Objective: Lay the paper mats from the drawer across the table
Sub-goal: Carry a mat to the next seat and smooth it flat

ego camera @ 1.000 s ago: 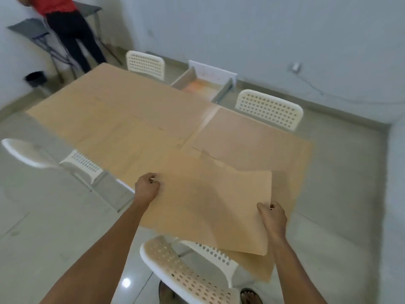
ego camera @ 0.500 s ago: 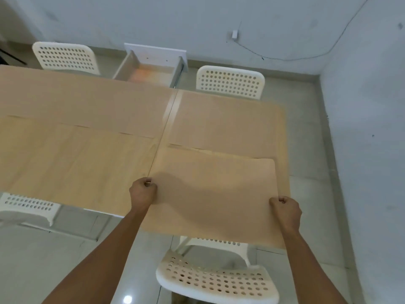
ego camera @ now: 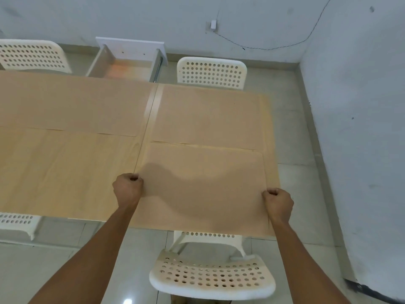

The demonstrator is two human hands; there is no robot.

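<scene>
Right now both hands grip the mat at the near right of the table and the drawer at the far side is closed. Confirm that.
Not quite: the head view shows the drawer pulled open, not closed. The rest holds: the left hand and right hand grip the mat at the near right of the table.

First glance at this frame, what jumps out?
Two hands, the left hand and the right hand, grip the side edges of a tan paper mat over the table's near right corner. Another paper mat lies behind it. Past the far edge, an open white drawer sits between two perforated white chairs.
</scene>
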